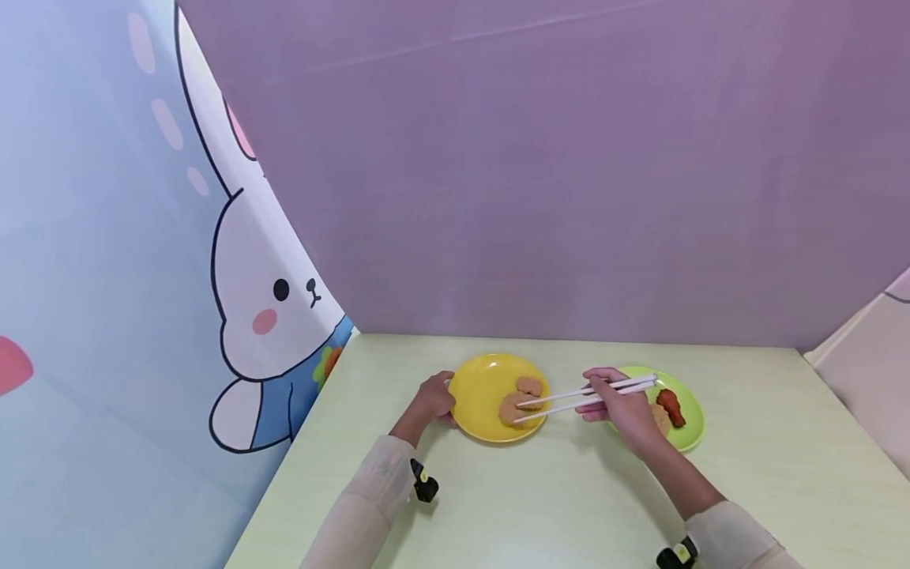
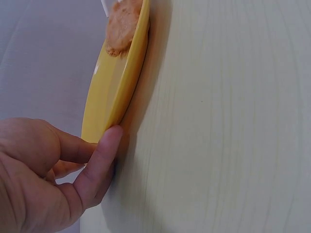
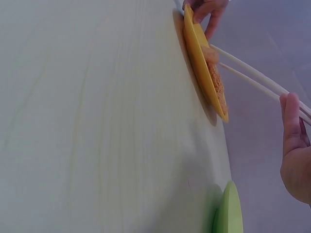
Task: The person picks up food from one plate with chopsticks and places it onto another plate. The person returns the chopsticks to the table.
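My left hand (image 1: pixel 432 397) pinches the left rim of a yellow plate (image 1: pixel 472 391), thumb and fingers on its edge in the left wrist view. Several tan pieces that look like chicken nuggets (image 1: pixel 511 409) lie on the plate's right side. A pair of white chopsticks (image 1: pixel 562 395) is held in my right hand (image 1: pixel 626 409), pointing left. Their tips are at the nuggets, slightly spread; whether they grip one I cannot tell. Beneath and behind the right hand sits a green plate (image 1: pixel 693 393), partly covered by it.
On the green plate are a reddish-brown piece of food (image 1: pixel 671 407) like a small drumstick and a tan piece (image 1: pixel 661 419). Both plates stand on a pale wood-grain table (image 1: pixel 512 506). A purple panel (image 1: pixel 533 174) rises behind it, and a rabbit-print sheet (image 1: pixel 128 276) hangs at the left.
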`<action>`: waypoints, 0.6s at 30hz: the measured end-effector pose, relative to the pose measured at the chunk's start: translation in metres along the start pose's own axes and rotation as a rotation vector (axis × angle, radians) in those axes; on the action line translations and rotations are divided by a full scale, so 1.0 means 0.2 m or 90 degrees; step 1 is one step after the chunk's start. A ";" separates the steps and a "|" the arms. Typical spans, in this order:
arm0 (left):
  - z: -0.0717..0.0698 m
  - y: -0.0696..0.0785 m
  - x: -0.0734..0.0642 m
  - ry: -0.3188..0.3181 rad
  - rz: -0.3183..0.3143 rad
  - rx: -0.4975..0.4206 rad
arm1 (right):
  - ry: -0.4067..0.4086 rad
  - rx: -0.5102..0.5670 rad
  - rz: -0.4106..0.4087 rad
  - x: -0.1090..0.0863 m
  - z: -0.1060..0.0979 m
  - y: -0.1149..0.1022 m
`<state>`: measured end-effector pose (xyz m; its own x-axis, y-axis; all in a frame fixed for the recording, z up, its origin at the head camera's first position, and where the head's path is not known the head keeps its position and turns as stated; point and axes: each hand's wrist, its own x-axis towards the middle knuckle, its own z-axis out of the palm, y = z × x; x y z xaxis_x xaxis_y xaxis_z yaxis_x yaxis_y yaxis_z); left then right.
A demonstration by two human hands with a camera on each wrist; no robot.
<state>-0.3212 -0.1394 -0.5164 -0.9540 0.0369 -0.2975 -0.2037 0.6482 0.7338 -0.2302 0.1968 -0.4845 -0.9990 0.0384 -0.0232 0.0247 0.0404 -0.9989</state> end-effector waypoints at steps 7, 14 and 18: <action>-0.01 0.00 -0.01 -0.003 0.002 -0.004 | -0.002 0.007 -0.008 -0.01 -0.02 0.00; -0.02 -0.01 -0.02 -0.006 0.006 -0.009 | 0.007 0.019 -0.009 -0.04 -0.07 -0.01; -0.02 -0.01 -0.03 -0.007 0.006 -0.012 | 0.022 0.043 -0.017 -0.05 -0.11 -0.03</action>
<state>-0.3170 -0.1435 -0.5132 -0.9535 0.0516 -0.2969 -0.1987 0.6328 0.7484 -0.2185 0.2176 -0.4772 -0.9974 0.0720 0.0041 -0.0059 -0.0248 -0.9997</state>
